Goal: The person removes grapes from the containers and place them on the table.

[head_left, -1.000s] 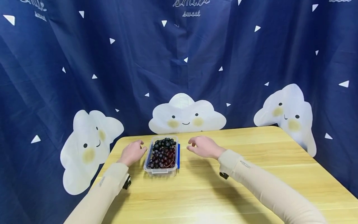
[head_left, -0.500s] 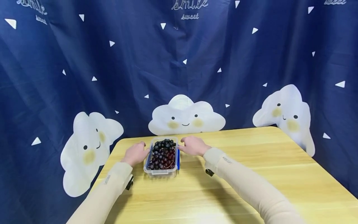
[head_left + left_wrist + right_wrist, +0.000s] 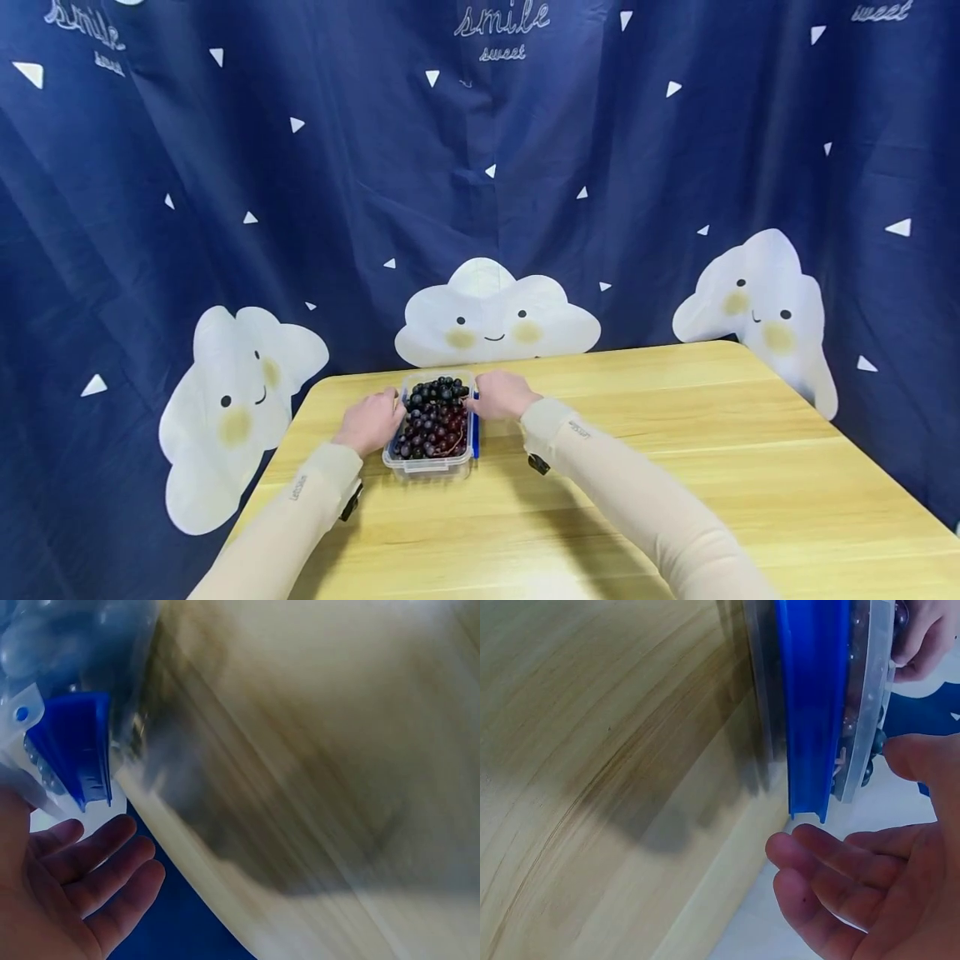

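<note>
A clear plastic food box [image 3: 427,463] holds bunches of dark grapes [image 3: 432,432], and blue clip flaps hang down at its sides. At the box's left side is my left hand [image 3: 371,422], thumb over the rim. In the left wrist view its loosely bent fingers spread just past the end of the blue flap [image 3: 79,746]. My right hand [image 3: 502,395] is at the far right of the box, thumb above the rim close to a grape. Its half-bent fingers lie just off the end of the right blue flap [image 3: 814,720].
The box stands on a light wooden table [image 3: 637,450], near its far left part. Behind the table hangs a dark blue curtain [image 3: 337,192] printed with white clouds and triangles.
My right hand has moved left from apart from the box to its right rim. My left hand has moved slightly right to the left rim. The box stays in place.
</note>
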`<action>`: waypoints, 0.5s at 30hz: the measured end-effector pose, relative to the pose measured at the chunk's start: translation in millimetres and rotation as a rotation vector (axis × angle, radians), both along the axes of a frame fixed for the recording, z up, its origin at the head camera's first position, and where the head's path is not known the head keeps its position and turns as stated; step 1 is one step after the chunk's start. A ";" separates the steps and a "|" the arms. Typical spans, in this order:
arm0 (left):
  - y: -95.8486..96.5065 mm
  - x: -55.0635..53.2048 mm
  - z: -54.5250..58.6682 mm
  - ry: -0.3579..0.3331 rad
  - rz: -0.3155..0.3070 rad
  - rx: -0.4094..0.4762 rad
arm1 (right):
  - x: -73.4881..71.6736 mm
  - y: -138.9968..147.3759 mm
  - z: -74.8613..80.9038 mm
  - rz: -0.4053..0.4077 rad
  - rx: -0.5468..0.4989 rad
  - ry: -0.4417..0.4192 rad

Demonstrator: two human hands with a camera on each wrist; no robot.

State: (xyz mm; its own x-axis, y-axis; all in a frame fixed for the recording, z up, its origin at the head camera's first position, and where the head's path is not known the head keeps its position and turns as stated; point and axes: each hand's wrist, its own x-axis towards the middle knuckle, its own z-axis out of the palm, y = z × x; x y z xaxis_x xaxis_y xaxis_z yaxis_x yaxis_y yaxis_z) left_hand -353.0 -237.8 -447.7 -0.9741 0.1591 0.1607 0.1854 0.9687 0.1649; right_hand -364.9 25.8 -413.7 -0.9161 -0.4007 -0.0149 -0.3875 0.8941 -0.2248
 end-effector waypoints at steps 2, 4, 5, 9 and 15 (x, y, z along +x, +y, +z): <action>0.4 0.5 -3.9 0.012 -0.003 0.003 | 0.0 -1.6 -1.5 -0.001 0.010 -0.014; 1.1 2.6 -6.5 0.025 -0.002 0.009 | 1.0 -3.8 -3.2 0.006 0.023 -0.036; 1.6 4.4 -7.3 0.033 0.000 0.015 | 2.6 -4.6 -3.2 0.015 0.020 -0.050; 2.7 8.3 -9.6 0.068 0.014 0.033 | 6.1 -8.3 -4.5 0.036 0.023 -0.070; 6.2 7.1 -10.0 0.074 0.025 0.031 | 6.2 -9.9 -8.9 0.012 0.010 -0.090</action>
